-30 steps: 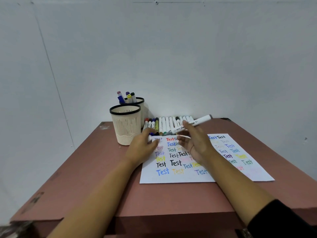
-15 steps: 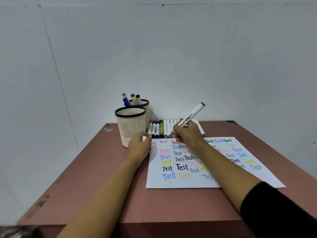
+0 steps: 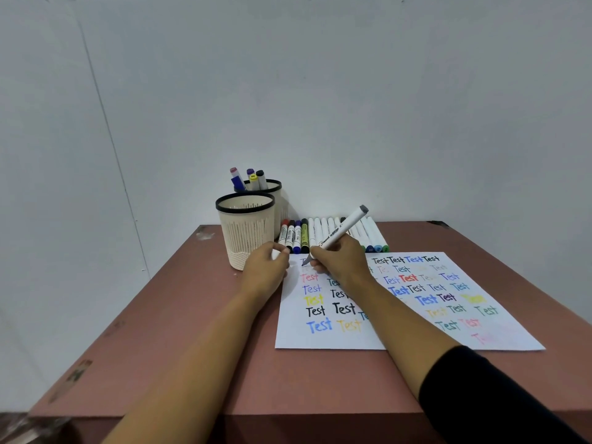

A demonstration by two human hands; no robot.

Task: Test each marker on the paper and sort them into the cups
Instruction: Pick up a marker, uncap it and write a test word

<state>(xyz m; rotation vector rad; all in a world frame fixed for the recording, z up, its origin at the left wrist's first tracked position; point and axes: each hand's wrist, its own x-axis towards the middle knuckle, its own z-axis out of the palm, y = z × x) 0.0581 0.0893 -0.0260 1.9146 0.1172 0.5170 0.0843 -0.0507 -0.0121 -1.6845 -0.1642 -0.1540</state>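
Two pale ribbed cups with black rims stand at the far left of the reddish-brown table (image 3: 179, 315), the near cup (image 3: 245, 232) in front and the far cup (image 3: 276, 191) just behind it, partly hidden. From where I stand the far one holds a handful of capped pens (image 3: 253, 181) poking above its rim, their tops pink, blue, purple, yellow and black. A row of markers (image 3: 320, 230) lies side by side along the back edge of the table, right of the cups and just beyond the paper (image 3: 416, 334), a white sheet covered with the word "Test" in many colours. The right hand (image 3: 344, 261) is wrapped around a white marker (image 3: 345, 226) in a writing grip, fingers curled tight on the barrel. The marker leans up and to the right, its grey end in the air and its dark tip down on the top left corner of the sheet. The left hand (image 3: 263, 273) rests at the paper's left edge, close to the near cup, with thumb and fingertips pinching a small white piece (image 3: 276, 254); I cannot tell what it is. The two hands sit near each other but do not touch. A black sleeve (image 3: 487, 398) covers the right forearm, and a plain white wall (image 3: 352, 107) rises behind the table.
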